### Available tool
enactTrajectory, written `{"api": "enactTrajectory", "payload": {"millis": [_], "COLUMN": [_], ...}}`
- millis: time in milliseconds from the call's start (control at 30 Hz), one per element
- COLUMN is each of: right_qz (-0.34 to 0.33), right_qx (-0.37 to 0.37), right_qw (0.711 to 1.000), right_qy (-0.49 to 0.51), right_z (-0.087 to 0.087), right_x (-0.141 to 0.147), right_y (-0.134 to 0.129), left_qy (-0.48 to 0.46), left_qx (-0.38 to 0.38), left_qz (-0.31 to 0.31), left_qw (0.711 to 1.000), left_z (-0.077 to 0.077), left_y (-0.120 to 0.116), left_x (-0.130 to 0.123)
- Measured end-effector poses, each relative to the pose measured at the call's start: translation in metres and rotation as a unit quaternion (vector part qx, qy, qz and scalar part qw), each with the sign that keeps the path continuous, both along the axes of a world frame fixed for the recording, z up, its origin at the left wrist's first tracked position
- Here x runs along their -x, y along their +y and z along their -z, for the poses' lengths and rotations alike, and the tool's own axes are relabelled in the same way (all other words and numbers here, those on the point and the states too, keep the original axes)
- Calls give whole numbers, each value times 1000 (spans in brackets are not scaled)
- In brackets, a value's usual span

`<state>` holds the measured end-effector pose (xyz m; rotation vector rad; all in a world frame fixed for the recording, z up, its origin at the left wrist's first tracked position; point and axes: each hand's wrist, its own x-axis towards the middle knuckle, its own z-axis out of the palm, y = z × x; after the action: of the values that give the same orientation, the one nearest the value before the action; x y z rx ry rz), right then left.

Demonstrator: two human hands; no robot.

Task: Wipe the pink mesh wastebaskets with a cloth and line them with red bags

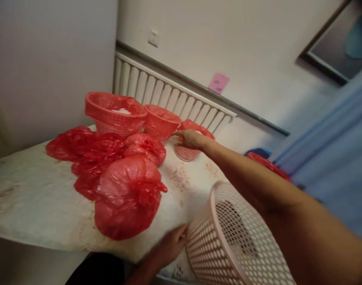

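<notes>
A pale pink mesh wastebasket (204, 241) leans at the front right with its open top turned up and to the right. My left hand (175, 242) presses against its lower side, fingers curled and partly hidden. Farther back my right hand (191, 138) reaches across, index finger stretched out and thumb apart, with nothing seen between them. It is in front of a small pink basket (187, 153) lined with a red bag; whether it touches the basket I cannot tell. Two more red-lined baskets (115, 122) (162, 123) stand to its left.
Knotted red plastic bags (127, 198) and a crumpled red heap (94, 154) lie on the flowered tablecloth (29, 202). A radiator (166, 89) runs along the wall behind. A blue curtain (326, 170) hangs at right, with another red item (267, 164) beside it.
</notes>
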<state>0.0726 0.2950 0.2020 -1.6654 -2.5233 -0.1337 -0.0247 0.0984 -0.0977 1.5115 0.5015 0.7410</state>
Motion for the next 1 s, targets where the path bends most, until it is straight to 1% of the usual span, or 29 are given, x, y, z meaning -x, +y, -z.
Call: {"api": "enactTrajectory", "payload": {"millis": [33, 100, 167, 233, 300, 333, 400, 433, 467, 533, 600, 633, 700, 767, 833, 900, 933, 967, 1000], "right_qz": [-1, -1, 28, 65, 117, 140, 184, 209, 229, 256, 271, 270, 263, 262, 270, 277, 279, 281, 281], "right_qx": [8, 27, 36, 36, 19, 7, -42, -72, -90, -92, -81, -72, -61, -60, -59, -54, -53, -56, -61], "right_qw": [1000, 999, 999, 995, 986, 979, 958, 939, 913, 856, 803, 775, 719, 674, 647, 628, 621, 617, 614], "right_qy": [-14, -22, 11, 60, 115, 147, 216, 265, 326, 440, 524, 566, 640, 688, 711, 725, 730, 733, 735], "right_z": [-11, -31, -43, -46, -36, -26, 2, 19, 37, 72, 101, 112, 125, 129, 129, 127, 126, 126, 126], "right_x": [-16, -48, -83, -120, -160, -180, -217, -232, -245, -260, -265, -264, -261, -258, -256, -255, -255, -254, -253], "right_y": [-23, -71, -120, -167, -212, -233, -271, -288, -302, -325, -339, -343, -347, -348, -348, -348, -348, -348, -348], "left_qy": [8, 13, -8, -1, 21, 30, 33, 29, 23, 20, 25, 34, 25, 23, 26, 66, 100, 137, 171], "left_qx": [23, 93, 163, 204, 207, 197, 161, 139, 117, 54, -43, -111, -279, -418, -513, -575, -592, -602, -606], "left_qz": [-29, -63, -95, -161, -220, -244, -281, -296, -310, -342, -377, -394, -411, -375, -281, -165, -121, -91, -78], "left_qw": [999, 994, 982, 966, 953, 949, 946, 945, 943, 938, 925, 912, 867, 827, 811, 799, 790, 782, 773], "left_z": [8, 24, 35, 37, 29, 21, -2, -15, -30, -62, -95, -111, -139, -161, -175, -183, -183, -183, -181], "left_y": [0, 1, 2, 1, -3, -6, -15, -21, -27, -44, -66, -80, -108, -136, -158, -170, -172, -172, -171], "left_x": [-2, -7, -8, -6, -2, 0, 2, 2, 1, -3, -8, -11, -17, -26, -38, -51, -58, -63, -67]}}
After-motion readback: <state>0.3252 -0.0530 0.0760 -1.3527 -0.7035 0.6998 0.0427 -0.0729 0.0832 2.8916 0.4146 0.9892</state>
